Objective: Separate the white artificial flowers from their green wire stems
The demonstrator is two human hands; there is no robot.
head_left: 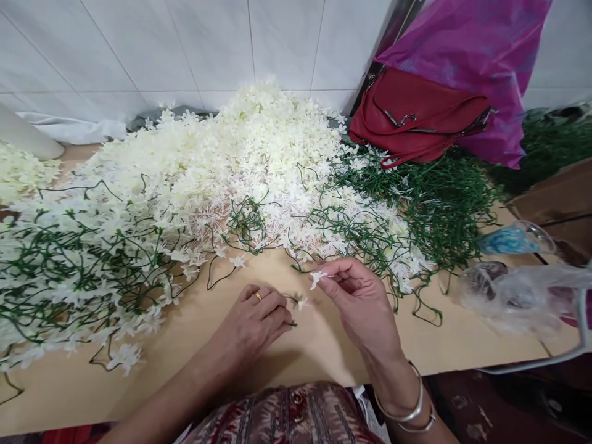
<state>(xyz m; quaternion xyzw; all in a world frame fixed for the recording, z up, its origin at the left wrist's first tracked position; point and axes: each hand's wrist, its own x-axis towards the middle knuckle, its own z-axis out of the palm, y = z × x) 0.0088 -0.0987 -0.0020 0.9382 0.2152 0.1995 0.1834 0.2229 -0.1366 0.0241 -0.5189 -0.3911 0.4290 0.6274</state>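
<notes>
My right hand (363,302) pinches a small white artificial flower (317,279) between thumb and forefinger, just above the table. To its left, my left hand (259,317) has its fingers curled round a green artificial flower stem (291,298), most of which is hidden under the fingers. A white bloom (301,303) shows at the stem's end, between the two hands. Behind them lies a large heap of loose white flowers (272,135). Green stems with white blooms (83,271) are piled at the left, and a tangle of green stems (444,197) lies at the right.
A red handbag (425,117) rests on the stems at the back right, before a purple bag (481,55). Along the right side are a plastic cup with blue inside (513,238), a clear plastic bag (522,296) and a cardboard box (559,197). A tiled wall (208,43) stands behind.
</notes>
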